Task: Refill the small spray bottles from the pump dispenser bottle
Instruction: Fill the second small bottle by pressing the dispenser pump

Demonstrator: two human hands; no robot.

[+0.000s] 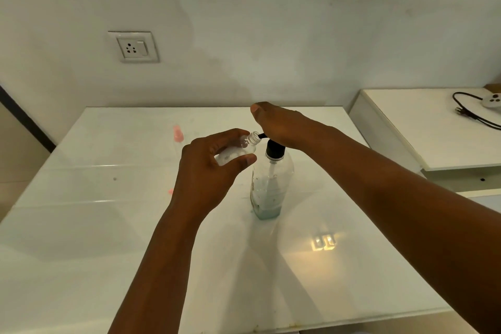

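Note:
A clear pump dispenser bottle with a black pump head stands on the white glass table, with a little bluish liquid at its bottom. My right hand lies palm down on top of the pump head. My left hand holds a small clear spray bottle, uncapped and tilted, its open threaded neck right at the black spout. A pink-capped clear spray bottle stands further back on the left. A small pink piece lies on the table left of my left hand.
A wall socket sits on the white wall behind. To the right stands a second white surface with a black cable and a white controller. A light reflection shows on the table near its front.

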